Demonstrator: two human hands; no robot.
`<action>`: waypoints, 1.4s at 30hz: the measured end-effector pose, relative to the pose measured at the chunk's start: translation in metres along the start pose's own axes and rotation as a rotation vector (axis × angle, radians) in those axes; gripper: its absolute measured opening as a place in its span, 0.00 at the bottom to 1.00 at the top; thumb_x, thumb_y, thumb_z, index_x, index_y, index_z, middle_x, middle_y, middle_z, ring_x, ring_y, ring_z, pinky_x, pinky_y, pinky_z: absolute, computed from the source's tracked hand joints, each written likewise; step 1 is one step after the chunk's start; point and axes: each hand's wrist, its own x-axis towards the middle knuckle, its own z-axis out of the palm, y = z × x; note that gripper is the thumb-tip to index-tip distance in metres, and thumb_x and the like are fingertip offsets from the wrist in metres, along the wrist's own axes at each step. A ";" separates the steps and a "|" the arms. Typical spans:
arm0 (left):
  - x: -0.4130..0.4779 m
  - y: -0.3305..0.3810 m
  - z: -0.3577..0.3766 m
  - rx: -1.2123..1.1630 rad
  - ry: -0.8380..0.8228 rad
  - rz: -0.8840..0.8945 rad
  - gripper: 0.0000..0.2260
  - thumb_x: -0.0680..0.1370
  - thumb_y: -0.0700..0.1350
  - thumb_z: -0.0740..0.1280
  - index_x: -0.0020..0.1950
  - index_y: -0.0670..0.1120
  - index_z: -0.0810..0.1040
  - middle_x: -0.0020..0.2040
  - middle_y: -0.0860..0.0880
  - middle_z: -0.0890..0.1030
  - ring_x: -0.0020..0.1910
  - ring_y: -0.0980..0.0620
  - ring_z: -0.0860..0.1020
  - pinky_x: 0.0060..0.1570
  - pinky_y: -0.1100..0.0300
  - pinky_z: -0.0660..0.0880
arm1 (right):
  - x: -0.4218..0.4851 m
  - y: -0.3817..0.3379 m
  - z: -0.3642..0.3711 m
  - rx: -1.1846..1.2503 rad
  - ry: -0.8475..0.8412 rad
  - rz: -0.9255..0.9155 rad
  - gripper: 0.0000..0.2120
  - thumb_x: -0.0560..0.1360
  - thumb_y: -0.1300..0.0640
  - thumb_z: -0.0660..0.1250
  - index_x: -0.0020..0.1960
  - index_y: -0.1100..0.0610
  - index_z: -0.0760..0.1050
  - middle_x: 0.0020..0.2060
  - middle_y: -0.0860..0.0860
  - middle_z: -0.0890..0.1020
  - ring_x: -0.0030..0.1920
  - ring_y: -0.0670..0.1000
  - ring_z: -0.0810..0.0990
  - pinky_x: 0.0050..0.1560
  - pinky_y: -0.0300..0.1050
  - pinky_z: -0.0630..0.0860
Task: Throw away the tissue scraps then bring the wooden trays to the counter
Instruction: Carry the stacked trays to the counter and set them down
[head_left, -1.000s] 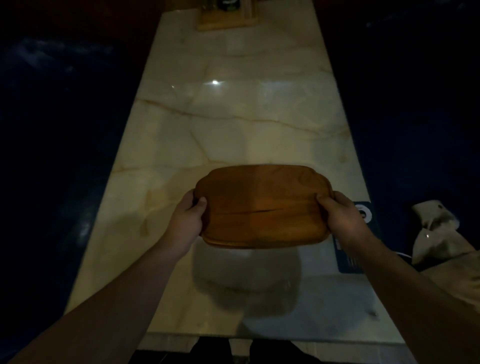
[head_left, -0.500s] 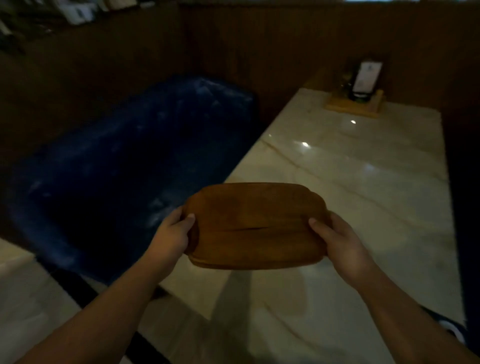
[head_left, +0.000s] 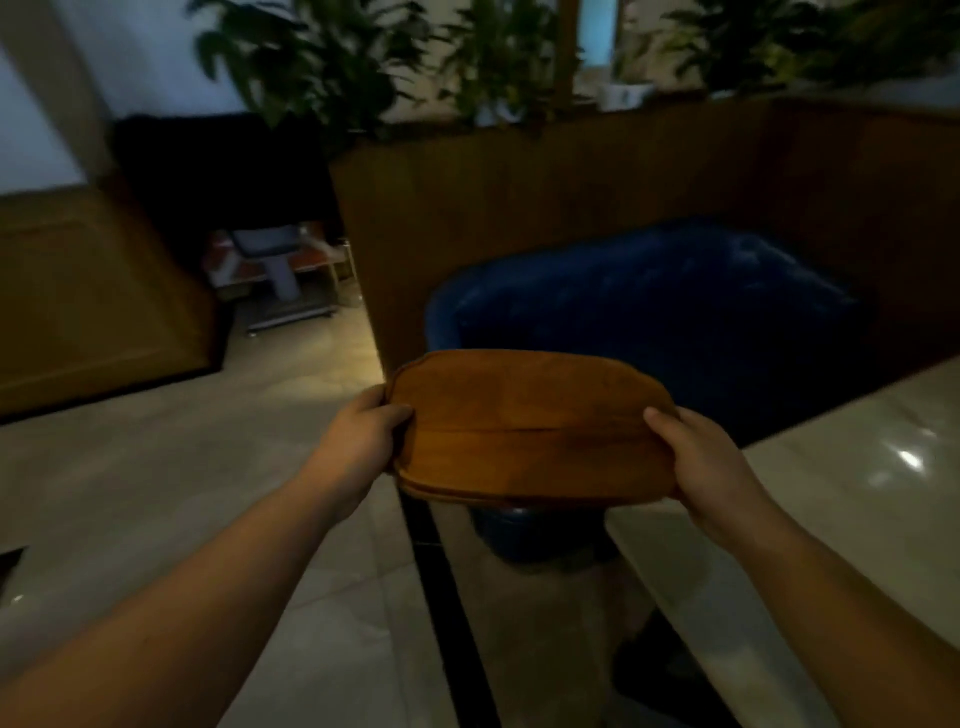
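Wooden trays (head_left: 530, 426) are up in the air, held in front of the person, over the spot where the floor meets the table edge; at the near rim two thin edges show one on top of the other, so it looks like a stack, but how many trays there are I cannot tell; the top is bare brown wood with a thin dark line running across it.

Left hand (head_left: 363, 441) grips the left end of the trays; its thumb lies on top and the other fingers are curled under, out of sight; right hand (head_left: 701, 462) grips the right end the same way, thumb on top, fingers hidden below; both hands are closed tight on the wood, and both bare arms reach in from the bottom corners.

Behind the trays sits a big blue seat (head_left: 649, 312), soft and round; a brown wooden wall (head_left: 519, 208) stands behind it, with green plants (head_left: 363, 62) growing along its top; to the right is a pale shiny stone table (head_left: 857, 493) with a bright spot of light on it; the trays are not touching it.

On the left the floor (head_left: 156, 467) is pale tiles with a dark stripe; far back there is a small cart (head_left: 280, 275), too blurry to tell more; the room is dim.
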 end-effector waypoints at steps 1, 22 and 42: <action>-0.009 -0.002 -0.028 -0.012 0.022 -0.009 0.11 0.81 0.41 0.58 0.63 0.45 0.71 0.40 0.43 0.78 0.33 0.48 0.78 0.37 0.51 0.75 | 0.001 -0.007 0.027 -0.014 -0.046 -0.002 0.14 0.77 0.44 0.63 0.57 0.51 0.78 0.52 0.56 0.84 0.52 0.58 0.83 0.58 0.62 0.77; -0.060 -0.067 -0.351 -0.178 1.100 -0.083 0.12 0.80 0.46 0.62 0.63 0.49 0.74 0.47 0.42 0.82 0.38 0.46 0.82 0.39 0.47 0.80 | 0.059 -0.097 0.508 -0.187 -0.926 -0.170 0.16 0.79 0.44 0.59 0.60 0.53 0.74 0.50 0.56 0.82 0.49 0.58 0.82 0.53 0.59 0.79; -0.297 -0.183 -0.527 -0.366 1.747 -0.281 0.09 0.81 0.43 0.60 0.57 0.46 0.77 0.42 0.40 0.84 0.35 0.44 0.81 0.42 0.43 0.80 | -0.210 -0.077 0.828 -0.363 -1.683 -0.292 0.23 0.75 0.35 0.59 0.57 0.53 0.72 0.50 0.62 0.80 0.46 0.64 0.82 0.38 0.57 0.78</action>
